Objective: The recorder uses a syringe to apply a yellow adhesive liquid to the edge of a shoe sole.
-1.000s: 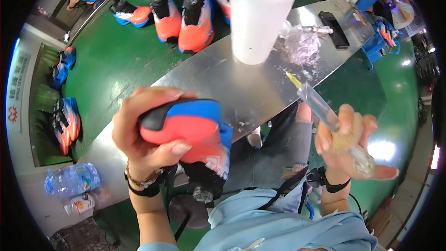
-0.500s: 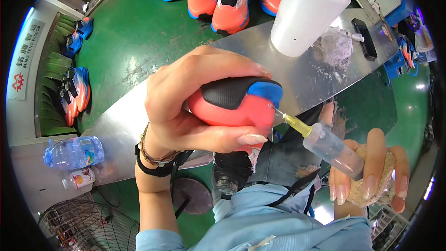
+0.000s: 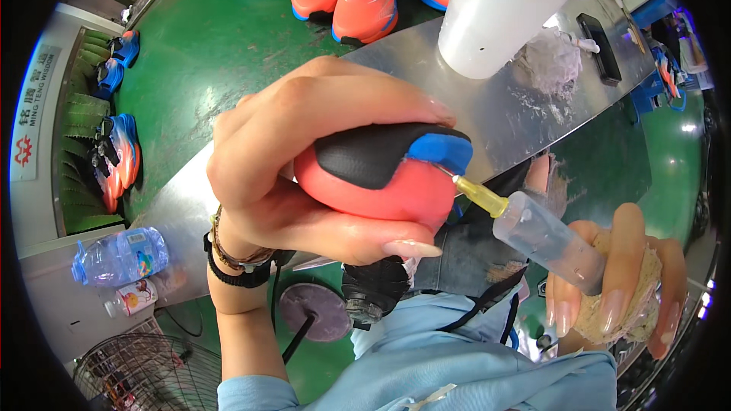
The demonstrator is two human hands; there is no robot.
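Note:
My left hand [image 3: 266, 152] is wrapped round a coral sneaker [image 3: 365, 198] with a black textured sole patch and blue sole edge; its end points to the right. Below, the shoe's dark collar shows near my lap. In my right hand [image 3: 626, 259] is a clear syringe [image 3: 544, 236] with a yellow needle hub [image 3: 483, 196], part filled with pale liquid. The thin needle tip meets the seam where the blue sole joins the coral upper. Those right fingers also hold a beige, crumbly sponge-like lump [image 3: 636, 301]. Its plunger end is hidden by the fingers.
Beyond my hands is a metal work surface [image 3: 411, 61] bearing a white plastic bottle [image 3: 495, 15], crumpled tissue [image 3: 552, 61] and a black flat case [image 3: 599, 47]. Several coral sneakers [image 3: 365, 0] stand on the green surface. At left lie a water bottle [image 3: 126, 255] and a wire fan [image 3: 145, 373].
The sneaker and my left hand have shifted a little, the hand leftward. The needle tip now sits closer against the seam by the blue edge. My right hand has edged slightly right.

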